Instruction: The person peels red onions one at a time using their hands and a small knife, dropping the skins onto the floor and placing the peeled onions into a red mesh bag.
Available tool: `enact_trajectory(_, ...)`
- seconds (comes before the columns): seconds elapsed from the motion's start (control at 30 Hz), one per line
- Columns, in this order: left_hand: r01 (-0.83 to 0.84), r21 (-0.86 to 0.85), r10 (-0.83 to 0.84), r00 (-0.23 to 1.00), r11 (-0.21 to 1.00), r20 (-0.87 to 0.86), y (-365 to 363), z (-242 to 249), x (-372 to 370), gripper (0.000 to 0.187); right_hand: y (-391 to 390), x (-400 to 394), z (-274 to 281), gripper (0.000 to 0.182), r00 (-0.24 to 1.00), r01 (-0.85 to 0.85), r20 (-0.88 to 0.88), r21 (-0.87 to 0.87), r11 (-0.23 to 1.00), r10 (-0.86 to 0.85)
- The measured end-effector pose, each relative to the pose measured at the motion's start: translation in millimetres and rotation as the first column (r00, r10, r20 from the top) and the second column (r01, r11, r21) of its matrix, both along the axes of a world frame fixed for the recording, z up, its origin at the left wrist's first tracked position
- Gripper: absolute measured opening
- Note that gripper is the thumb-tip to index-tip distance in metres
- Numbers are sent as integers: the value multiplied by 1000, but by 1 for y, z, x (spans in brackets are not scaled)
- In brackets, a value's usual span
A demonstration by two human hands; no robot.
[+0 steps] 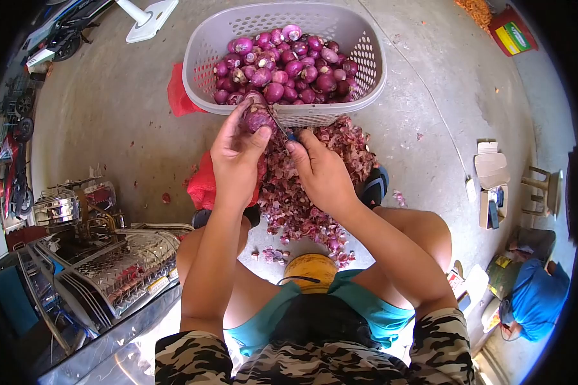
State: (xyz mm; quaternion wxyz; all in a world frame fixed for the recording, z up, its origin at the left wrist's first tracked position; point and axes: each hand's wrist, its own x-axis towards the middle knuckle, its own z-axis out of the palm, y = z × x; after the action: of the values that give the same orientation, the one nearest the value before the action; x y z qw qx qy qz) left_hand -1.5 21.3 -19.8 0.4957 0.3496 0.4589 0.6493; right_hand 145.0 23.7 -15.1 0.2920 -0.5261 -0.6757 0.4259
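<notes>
My left hand [236, 154] is wrapped round a red onion [259, 120] just in front of the basket's near rim. In my right hand [316, 168] is a small knife [290, 136] with a blue handle, its dark blade against the onion's right side. Beyond both hands stands a grey plastic basket [284, 119] holding many purple onions [289, 67]. Beneath my hands a heap of dry onion skins [302, 208] covers the floor between my feet.
A red mesh bag [202, 186] lies left of the skins, and red cloth [181, 93] beside the basket. Metal machinery [115, 256] stands at the left. At right are an open cardboard box [492, 173], a wooden stool [546, 191] and a person in blue [536, 298].
</notes>
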Motion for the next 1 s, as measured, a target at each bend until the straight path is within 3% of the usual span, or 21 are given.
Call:
enact_trajectory(0.13,53,-133,-29,985,990,171,-5,7,0,48,0,3,-2,31,1000,-8,6,-29,1000,9)
enact_trajectory(0.23,3,-33,-8,988,999,-155,-7,3,2,45,-3,1,-4,32,999,-3,35,-50,999,5)
enact_trajectory(0.33,8,-192,61,936,981,348,-7,2,0,43,-1,1,-2,30,996,-33,81,-34,999,35)
enact_trajectory(0.43,81,-240,23,916,967,401,-13,8,-7,40,-1,1,-2,29,993,-53,109,-8,999,54)
enact_trajectory(0.53,-29,-157,38,998,987,57,-13,6,0,36,-1,-2,-3,29,994,-58,91,-20,998,60)
enact_trajectory(0.63,46,-224,30,945,973,326,-12,3,-6,34,1,-3,-2,29,993,-59,100,-28,998,61)
enact_trajectory(0.73,118,-286,13,909,951,417,-14,5,-13,33,2,-1,-2,28,983,-72,170,-12,997,73)
enact_trajectory(0.83,136,-285,-14,920,949,392,-13,4,-14,34,2,-1,-1,28,973,-87,214,-13,996,87)
enact_trajectory(0.93,51,-254,11,971,966,238,-14,8,-7,38,1,-2,-5,30,977,-84,197,-5,996,83)
enact_trajectory(1.0,33,-175,-43,998,984,-55,-14,5,-4,42,-1,-3,-8,31,986,-65,153,-23,998,68)
